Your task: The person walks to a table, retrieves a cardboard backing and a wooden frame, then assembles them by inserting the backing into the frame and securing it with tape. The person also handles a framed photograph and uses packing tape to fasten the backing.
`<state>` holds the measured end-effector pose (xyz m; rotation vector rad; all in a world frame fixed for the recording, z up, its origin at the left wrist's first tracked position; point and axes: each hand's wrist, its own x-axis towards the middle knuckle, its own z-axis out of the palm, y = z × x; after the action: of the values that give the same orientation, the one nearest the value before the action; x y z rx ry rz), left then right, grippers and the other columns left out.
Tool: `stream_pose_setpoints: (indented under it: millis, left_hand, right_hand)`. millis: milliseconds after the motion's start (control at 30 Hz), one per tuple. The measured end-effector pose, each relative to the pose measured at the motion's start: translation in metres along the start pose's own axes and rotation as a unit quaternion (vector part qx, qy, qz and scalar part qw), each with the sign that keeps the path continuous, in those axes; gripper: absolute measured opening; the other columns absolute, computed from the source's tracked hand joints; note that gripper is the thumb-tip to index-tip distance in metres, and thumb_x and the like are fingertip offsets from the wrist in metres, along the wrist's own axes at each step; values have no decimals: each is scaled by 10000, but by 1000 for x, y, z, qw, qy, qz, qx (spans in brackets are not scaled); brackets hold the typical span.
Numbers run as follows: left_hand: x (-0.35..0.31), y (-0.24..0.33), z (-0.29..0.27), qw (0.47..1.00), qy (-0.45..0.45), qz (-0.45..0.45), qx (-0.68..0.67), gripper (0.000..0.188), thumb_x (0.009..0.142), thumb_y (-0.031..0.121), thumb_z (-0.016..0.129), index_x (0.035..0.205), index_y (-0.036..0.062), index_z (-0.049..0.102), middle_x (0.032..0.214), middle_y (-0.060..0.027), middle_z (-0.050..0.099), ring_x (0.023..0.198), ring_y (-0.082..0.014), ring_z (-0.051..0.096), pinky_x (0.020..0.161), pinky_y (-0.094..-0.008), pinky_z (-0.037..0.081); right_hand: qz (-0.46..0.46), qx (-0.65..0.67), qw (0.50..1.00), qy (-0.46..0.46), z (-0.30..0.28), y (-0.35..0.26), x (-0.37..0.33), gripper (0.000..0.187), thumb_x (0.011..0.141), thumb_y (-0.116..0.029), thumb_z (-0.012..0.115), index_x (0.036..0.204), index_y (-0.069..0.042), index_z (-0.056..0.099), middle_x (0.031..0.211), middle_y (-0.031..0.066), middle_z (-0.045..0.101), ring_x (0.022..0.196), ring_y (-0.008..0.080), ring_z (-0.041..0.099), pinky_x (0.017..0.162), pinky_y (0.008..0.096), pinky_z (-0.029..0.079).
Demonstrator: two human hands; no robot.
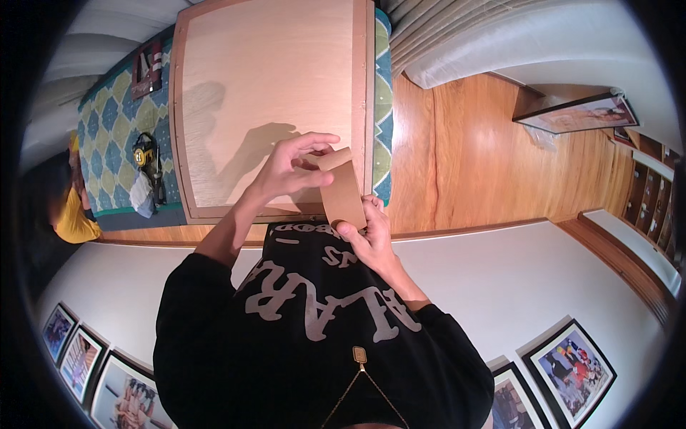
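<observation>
A wide roll of brown tape [343, 196] is between my two hands, just over the near right corner of a large framed wooden panel [268, 79]. My right hand [373, 232] grips its lower end, thumb on the front and fingers behind. At the upper end, my left hand [300, 168] has its thumb on the tape's face and fingers at its edge; the index finger stretches out above. Exactly how those fingers meet the tape is partly hidden. The panel has a pale face and a brown border, and carries my left hand's shadow.
Beneath the panel is a green and blue patterned cover [118, 154], bearing a yellow-and-black tape measure [145, 156] and a dark red box [148, 70]. At left is a person in yellow [77, 218]. A framed picture [579, 113] leans on the right; curtains [457, 36] hang behind.
</observation>
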<state>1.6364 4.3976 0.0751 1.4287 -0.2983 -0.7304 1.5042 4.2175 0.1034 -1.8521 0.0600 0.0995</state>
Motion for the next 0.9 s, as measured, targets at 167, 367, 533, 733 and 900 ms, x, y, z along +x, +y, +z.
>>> stream_pose_setpoints:
  millis: [167, 367, 533, 733, 900]
  left_hand:
    - [26, -7, -10, 991, 41, -120, 51, 288, 914, 216, 609, 1056, -33, 639, 913, -69, 654, 829, -116, 618, 743, -260, 498]
    - [33, 5, -12, 985, -67, -54, 148, 279, 886, 234, 632, 967, -32, 665, 722, -64, 666, 679, -109, 632, 600, -254, 506]
    - [42, -9, -10, 985, -39, -64, 153, 258, 883, 222, 639, 979, -16, 660, 737, -60, 661, 654, -91, 614, 599, -228, 488]
    - [41, -18, -2, 970, -66, -46, 230, 238, 889, 218, 637, 917, -17, 661, 693, -37, 637, 636, -89, 608, 575, -229, 485]
    - [43, -24, 3, 976, -89, -23, 198, 344, 872, 299, 642, 715, -6, 608, 502, -61, 533, 445, -142, 505, 467, -296, 408]
  right_hand:
    - [19, 12, 999, 28, 5, -6, 8, 409, 786, -382, 705, 873, 4, 601, 751, 105, 561, 759, 274, 474, 822, 385, 337]
    - [65, 15, 997, 38, 6, -10, 9, 416, 793, -404, 692, 904, -9, 619, 758, 90, 572, 761, 252, 463, 804, 370, 335]
    - [90, 28, 995, 33, 4, -8, 4, 401, 799, -400, 686, 902, -17, 622, 761, 87, 569, 768, 246, 451, 790, 366, 332]
    - [102, 38, 993, 37, -2, -6, -1, 403, 801, -402, 681, 906, -18, 620, 770, 86, 564, 767, 243, 437, 774, 354, 330]
    - [104, 34, 994, 19, -12, -4, -9, 400, 799, -397, 681, 902, -16, 621, 771, 89, 566, 758, 242, 438, 770, 352, 332]
